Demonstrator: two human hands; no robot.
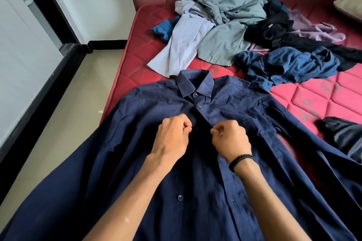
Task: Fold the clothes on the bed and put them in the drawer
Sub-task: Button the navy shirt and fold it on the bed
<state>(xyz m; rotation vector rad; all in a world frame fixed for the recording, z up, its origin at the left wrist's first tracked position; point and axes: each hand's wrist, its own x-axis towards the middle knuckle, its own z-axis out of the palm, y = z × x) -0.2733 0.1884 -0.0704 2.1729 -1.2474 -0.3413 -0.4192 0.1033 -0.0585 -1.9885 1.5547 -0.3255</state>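
A navy button-up shirt (225, 107) lies face up across the near part of the red mattress (313, 100), collar pointing away from me. Its top two buttons are fastened. My left hand (172, 137) pinches the left edge of the shirt's front opening just below the second button. My right hand (231, 139), with a black band on the wrist, pinches the right edge beside it. The two hands are close together at chest height of the shirt. The left sleeve hangs off the bed's left side.
A heap of unfolded clothes (225, 15) lies at the far end: grey-green, pale blue, black, lilac and a crumpled blue piece (290, 66). A dark garment (344, 137) lies at the right edge. A pillow (350, 8) sits far right. Tiled floor (64, 123) runs along the left.
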